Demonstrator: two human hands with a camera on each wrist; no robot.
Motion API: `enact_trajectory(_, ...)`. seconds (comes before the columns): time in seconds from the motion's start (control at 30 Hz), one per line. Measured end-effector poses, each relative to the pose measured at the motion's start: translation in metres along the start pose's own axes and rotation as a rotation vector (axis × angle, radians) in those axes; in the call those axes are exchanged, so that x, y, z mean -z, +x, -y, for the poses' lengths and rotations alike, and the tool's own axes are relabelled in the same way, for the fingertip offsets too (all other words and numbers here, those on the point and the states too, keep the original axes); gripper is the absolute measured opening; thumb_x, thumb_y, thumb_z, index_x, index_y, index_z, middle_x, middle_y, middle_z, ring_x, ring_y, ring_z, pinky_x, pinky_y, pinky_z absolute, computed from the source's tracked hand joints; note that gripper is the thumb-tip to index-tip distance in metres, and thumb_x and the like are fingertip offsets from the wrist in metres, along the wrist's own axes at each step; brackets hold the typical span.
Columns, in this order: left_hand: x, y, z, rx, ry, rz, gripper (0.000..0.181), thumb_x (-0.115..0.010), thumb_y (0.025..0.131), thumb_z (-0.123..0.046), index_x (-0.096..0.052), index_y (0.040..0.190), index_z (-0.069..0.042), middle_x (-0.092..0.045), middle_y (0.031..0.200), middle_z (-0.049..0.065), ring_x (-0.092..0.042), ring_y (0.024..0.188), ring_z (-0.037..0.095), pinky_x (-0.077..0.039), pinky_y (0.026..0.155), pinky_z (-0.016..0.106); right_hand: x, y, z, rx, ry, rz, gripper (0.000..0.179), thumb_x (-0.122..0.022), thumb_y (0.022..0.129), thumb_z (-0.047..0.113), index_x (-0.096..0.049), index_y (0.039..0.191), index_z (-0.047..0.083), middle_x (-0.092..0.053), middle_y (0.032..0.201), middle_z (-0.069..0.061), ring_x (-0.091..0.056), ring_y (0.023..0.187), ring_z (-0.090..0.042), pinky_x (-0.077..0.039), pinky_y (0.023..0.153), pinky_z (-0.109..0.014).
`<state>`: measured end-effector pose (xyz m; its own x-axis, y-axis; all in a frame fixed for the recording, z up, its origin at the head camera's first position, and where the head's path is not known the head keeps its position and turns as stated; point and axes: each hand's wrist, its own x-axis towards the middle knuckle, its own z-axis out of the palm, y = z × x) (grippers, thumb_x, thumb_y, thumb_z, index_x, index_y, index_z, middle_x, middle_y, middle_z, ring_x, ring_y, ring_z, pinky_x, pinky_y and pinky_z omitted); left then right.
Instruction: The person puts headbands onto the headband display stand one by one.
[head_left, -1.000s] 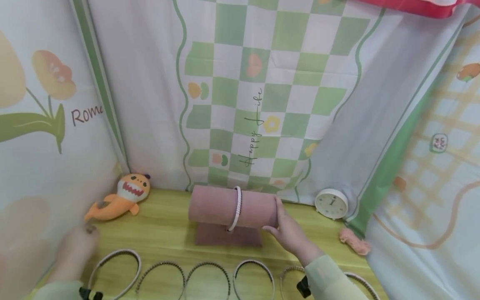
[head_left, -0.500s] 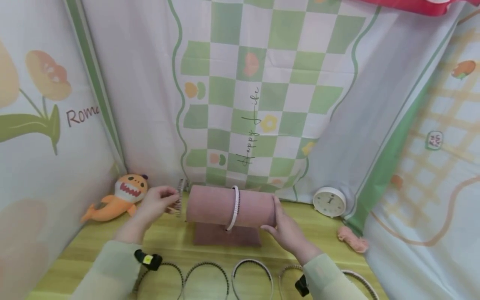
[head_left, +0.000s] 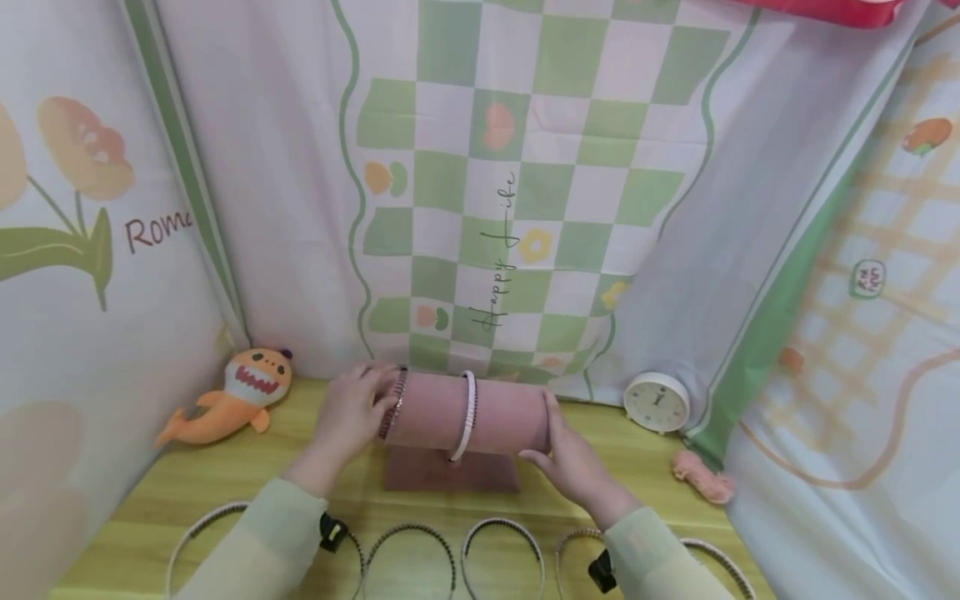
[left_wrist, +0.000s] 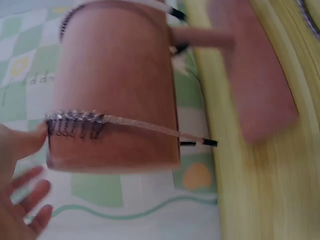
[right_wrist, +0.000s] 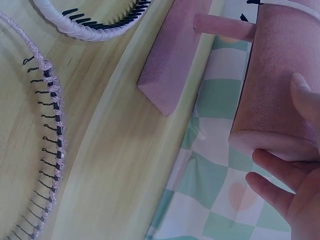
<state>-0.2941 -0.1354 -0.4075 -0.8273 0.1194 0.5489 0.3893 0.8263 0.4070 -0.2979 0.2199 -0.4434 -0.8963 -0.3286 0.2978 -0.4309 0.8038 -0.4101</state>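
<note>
A pink velvety headband stand [head_left: 510,417], a horizontal cylinder on a short post and flat base, stands on the table with a white headband [head_left: 468,412] round its middle. A sparkly headband with dark comb teeth [left_wrist: 80,122] sits round the cylinder's left end. My left hand [head_left: 352,412] is at that end, its thumb touching the toothed part while its other fingers spread free. At the opposite end my right hand [head_left: 573,458] rests against the stand. Its thumb lies on the cylinder's side [right_wrist: 272,95], and its straight fingers reach past the end face.
Several headbands lie in a row along the front, among them a white one [head_left: 504,522] and a beaded toothed one [right_wrist: 57,125]. An orange shark toy [head_left: 243,396] sits back left. A round white clock [head_left: 657,402] and a pink bundle [head_left: 702,477] are on the right.
My left hand has come from the front left to the stand's left end, bringing the sparkly headband, which now sits round the cylinder. The right hand has stayed at the right end.
</note>
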Motion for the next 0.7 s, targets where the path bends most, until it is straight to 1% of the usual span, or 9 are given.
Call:
enact_trajectory(0.07, 0.001, -0.002, 0.004, -0.130, 0.117, 0.031, 0.047, -0.074, 0.090, -0.025, -0.062, 0.133, -0.012, -0.061, 0.133, 0.009, -0.052, 0.123, 0.036, -0.038, 0.102, 0.057, 0.000, 0.000, 0.000, 0.000, -0.001, -0.006, 0.108, -0.075, 0.089, 0.033, 0.006, 0.159, 0.014, -0.030, 0.152, -0.030, -0.053, 0.120, -0.045, -0.044, 0.100, -0.052)
enact_trajectory(0.1, 0.002, -0.003, 0.006, -0.183, 0.162, 0.055, 0.051, -0.073, 0.090, -0.027, -0.060, 0.137, -0.013, -0.058, 0.138, 0.007, -0.047, 0.129, 0.036, -0.034, 0.105, 0.059, 0.000, 0.000, 0.000, 0.003, -0.001, -0.008, 0.108, -0.075, 0.089, 0.032, 0.005, 0.159, 0.014, -0.031, 0.152, -0.030, -0.053, 0.120, -0.045, -0.044, 0.100, -0.052)
enact_trajectory(0.17, 0.005, -0.006, 0.010, -0.256, 0.213, 0.098, 0.060, -0.074, 0.088, -0.033, -0.056, 0.140, -0.012, -0.054, 0.142, 0.006, -0.040, 0.136, 0.036, -0.028, 0.108, 0.061, 0.000, 0.000, 0.000, 0.012, -0.007, -0.013, 0.108, -0.075, 0.089, 0.032, 0.004, 0.159, 0.013, -0.032, 0.151, -0.030, -0.054, 0.118, -0.045, -0.045, 0.099, -0.052)
enact_trajectory(0.23, 0.007, -0.008, 0.013, -0.300, 0.233, 0.126, 0.072, -0.077, 0.082, -0.038, -0.052, 0.143, -0.011, -0.049, 0.146, 0.006, -0.035, 0.139, 0.036, -0.024, 0.110, 0.061, 0.000, 0.000, 0.001, 0.017, -0.010, -0.019, 0.108, -0.076, 0.089, 0.032, 0.004, 0.159, 0.012, -0.032, 0.151, -0.030, -0.055, 0.118, -0.045, -0.045, 0.099, -0.052)
enact_trajectory(0.33, 0.007, -0.009, 0.015, -0.341, 0.246, 0.140, 0.083, -0.080, 0.075, -0.042, -0.049, 0.145, -0.011, -0.047, 0.148, 0.006, -0.032, 0.141, 0.035, -0.021, 0.112, 0.060, 0.000, 0.000, 0.001, 0.020, -0.021, -0.028, 0.108, -0.076, 0.088, 0.032, 0.003, 0.159, 0.012, -0.033, 0.150, -0.031, -0.056, 0.115, -0.045, -0.046, 0.097, -0.053)
enact_trajectory(0.47, -0.001, -0.007, 0.011, -0.383, 0.282, 0.140, 0.083, -0.079, 0.076, -0.045, -0.049, 0.146, -0.012, -0.048, 0.147, 0.006, -0.032, 0.141, 0.035, -0.021, 0.113, 0.059, -0.001, 0.001, 0.001, 0.015, -0.024, -0.036, 0.108, -0.077, 0.088, 0.031, 0.003, 0.159, 0.013, -0.035, 0.149, -0.031, -0.058, 0.111, -0.045, -0.047, 0.095, -0.053)
enact_trajectory(0.63, -0.015, -0.005, -0.002, -0.384, 0.325, 0.128, 0.084, -0.078, 0.075, -0.050, -0.050, 0.146, -0.015, -0.048, 0.147, 0.003, -0.027, 0.143, 0.033, -0.016, 0.115, 0.057, -0.001, 0.001, 0.001, 0.019, -0.023, -0.033, 0.107, -0.077, 0.088, 0.031, 0.002, 0.159, 0.011, -0.035, 0.149, -0.031, -0.057, 0.113, -0.045, -0.047, 0.096, -0.053)
enact_trajectory(0.7, -0.020, -0.005, -0.008, -0.377, 0.327, 0.126, 0.084, -0.078, 0.076, -0.051, -0.050, 0.146, -0.015, -0.048, 0.147, 0.003, -0.024, 0.144, 0.033, -0.013, 0.116, 0.056, -0.001, 0.001, 0.002, 0.014, -0.025, -0.029, 0.107, -0.076, 0.088, 0.032, 0.002, 0.159, 0.012, -0.034, 0.149, -0.031, -0.057, 0.114, -0.045, -0.046, 0.097, -0.053)
